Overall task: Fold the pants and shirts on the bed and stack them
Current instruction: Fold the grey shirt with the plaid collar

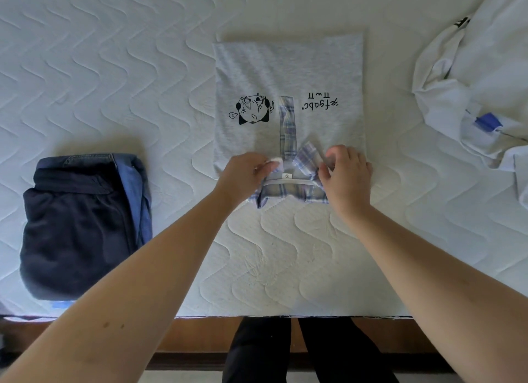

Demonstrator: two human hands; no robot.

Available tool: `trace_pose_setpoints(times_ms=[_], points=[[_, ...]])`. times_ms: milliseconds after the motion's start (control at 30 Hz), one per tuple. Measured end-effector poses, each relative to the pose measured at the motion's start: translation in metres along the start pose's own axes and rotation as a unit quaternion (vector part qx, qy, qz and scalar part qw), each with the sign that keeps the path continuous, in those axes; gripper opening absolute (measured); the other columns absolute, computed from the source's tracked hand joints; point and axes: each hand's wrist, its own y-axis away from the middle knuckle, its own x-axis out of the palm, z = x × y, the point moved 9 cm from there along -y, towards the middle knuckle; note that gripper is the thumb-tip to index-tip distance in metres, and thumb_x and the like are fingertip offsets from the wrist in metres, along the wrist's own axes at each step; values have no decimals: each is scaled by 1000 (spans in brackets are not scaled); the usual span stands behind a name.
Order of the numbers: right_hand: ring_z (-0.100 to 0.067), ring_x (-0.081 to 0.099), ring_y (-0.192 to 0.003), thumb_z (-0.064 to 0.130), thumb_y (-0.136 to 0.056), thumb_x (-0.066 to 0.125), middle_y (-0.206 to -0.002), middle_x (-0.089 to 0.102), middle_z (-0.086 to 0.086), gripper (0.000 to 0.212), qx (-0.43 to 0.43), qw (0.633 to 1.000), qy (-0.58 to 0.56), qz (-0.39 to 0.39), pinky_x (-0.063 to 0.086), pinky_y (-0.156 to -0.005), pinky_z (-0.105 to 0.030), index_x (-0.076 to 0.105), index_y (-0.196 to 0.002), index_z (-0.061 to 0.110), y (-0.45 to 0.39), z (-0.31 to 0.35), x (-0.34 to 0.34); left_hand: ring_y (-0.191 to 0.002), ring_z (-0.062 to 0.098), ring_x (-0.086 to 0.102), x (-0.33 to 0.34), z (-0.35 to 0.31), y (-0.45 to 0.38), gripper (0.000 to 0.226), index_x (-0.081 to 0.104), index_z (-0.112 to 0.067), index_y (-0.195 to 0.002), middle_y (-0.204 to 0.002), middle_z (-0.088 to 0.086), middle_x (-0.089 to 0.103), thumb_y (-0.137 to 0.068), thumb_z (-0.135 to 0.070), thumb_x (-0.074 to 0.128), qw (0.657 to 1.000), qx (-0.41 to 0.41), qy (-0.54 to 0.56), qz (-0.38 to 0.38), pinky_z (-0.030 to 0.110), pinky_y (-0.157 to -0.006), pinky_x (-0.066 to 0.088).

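Observation:
A light grey shirt (288, 71) with a plaid collar, a black cartoon print and black lettering lies flat in the middle of the white quilted bed (114, 68), sides folded in, collar toward me. My left hand (243, 174) pinches the collar's left side. My right hand (347, 174) holds the collar's right side, fingers curled over the plaid cloth. At the left lies a stack of folded pants (77, 225): dark navy ones on top of blue jeans.
A crumpled white garment (471, 76) with a blue tag lies at the right edge of the bed. The near bed edge runs below my forearms, with a brown wooden frame (200, 334) and my dark-trousered legs beneath it.

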Motion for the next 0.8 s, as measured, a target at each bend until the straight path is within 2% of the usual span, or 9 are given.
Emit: trace_pose_setpoints(times_ms=[67,133,267,367,467,567,667,700,800], points=[[-29,56,-96,17,-89,62,-101,62,-7,22,-82,996,-29,3,38,-83,-38,63,-111,13,1,21,-3,-51,3,58,1,15,-5,38,66,-13,-82,-59,-3,58,-99,-44,51,988,-108,109,-1,19,-51,47],[-25,56,-98,17,-92,62,-109,62,-7,31,-142,985,-81,56,41,-85,-38,61,-123,12,1,43,3,-45,-2,48,-2,22,-9,29,62,-23,-82,-58,-11,51,-99,-44,51,972,-154,172,-31,13,-45,39],[-13,53,-101,27,-98,56,-129,54,-2,45,-61,955,-213,196,44,-88,-30,47,-141,17,-14,62,32,-39,1,35,-4,26,-18,24,63,-21,-82,-56,-9,47,-97,-38,56,951,-191,242,-22,13,-38,31],[-17,61,-89,33,-97,57,-121,63,-2,38,-23,944,-192,267,49,-77,-29,56,-131,15,-26,67,55,-45,1,42,-9,26,-21,21,63,-19,-98,-72,-7,59,-98,-38,54,949,-198,244,-36,14,-41,35],[-17,62,-84,29,-96,60,-104,67,-3,27,-12,954,-164,252,46,-69,-27,63,-116,11,-36,67,62,-68,7,55,-15,39,-14,32,58,-19,-106,-88,-7,63,-97,-49,51,941,-234,236,-56,20,-55,41],[-14,59,-83,25,-94,62,-99,66,-2,24,12,958,-194,213,49,-72,-28,65,-112,9,-41,65,62,-76,14,58,-1,47,3,48,63,-19,-102,-90,0,65,-91,-63,50,957,-225,167,76,25,-63,43],[-5,58,-78,25,-91,66,-92,64,6,19,-4,960,-203,191,42,-64,-13,67,-107,13,-39,65,58,-97,20,61,18,55,28,43,67,-19,-118,-108,3,68,-89,-50,63,959,-188,130,170,28,-80,47],[-1,57,-75,25,-91,67,-92,64,7,19,-8,960,-208,188,39,-62,-8,66,-107,15,-37,65,56,-100,20,61,20,58,33,37,66,-18,-118,-107,0,68,-91,-43,64,957,-190,142,166,25,-78,45],[1,58,-75,27,-92,65,-92,64,9,20,0,963,-228,146,38,-61,-5,64,-110,17,-31,52,36,-79,20,58,12,61,35,24,65,-17,-109,-84,-3,63,-99,-36,53,967,-198,122,107,24,-59,40]])
